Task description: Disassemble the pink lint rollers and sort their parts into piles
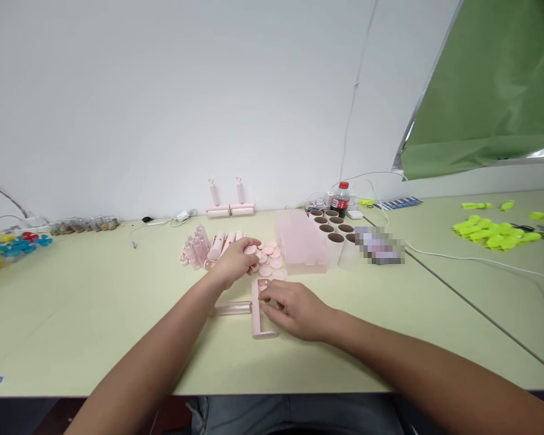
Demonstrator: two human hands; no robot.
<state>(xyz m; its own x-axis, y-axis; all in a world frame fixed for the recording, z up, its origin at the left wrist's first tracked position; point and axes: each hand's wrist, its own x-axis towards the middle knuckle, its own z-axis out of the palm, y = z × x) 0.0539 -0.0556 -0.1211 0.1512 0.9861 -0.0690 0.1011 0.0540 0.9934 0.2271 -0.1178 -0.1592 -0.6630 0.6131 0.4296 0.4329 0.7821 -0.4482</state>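
My left hand reaches over a pile of pink round caps, its fingers closed around one pink cap. On the table in front of me lies a pink lint roller frame, with its clear handle pointing left. My right hand is at the frame's open side, fingers bent and their tips against its inside; part of the frame is hidden behind them. Another round piece shows at the frame's far end. Clear pink handles and pink roller frames lie beyond my left hand.
A translucent pink box stands right of the caps, beside several upright paper rolls. Behind are a cola bottle and two finished rollers against the wall. Yellow pieces lie far right, coloured pieces far left. A white cable crosses the right side.
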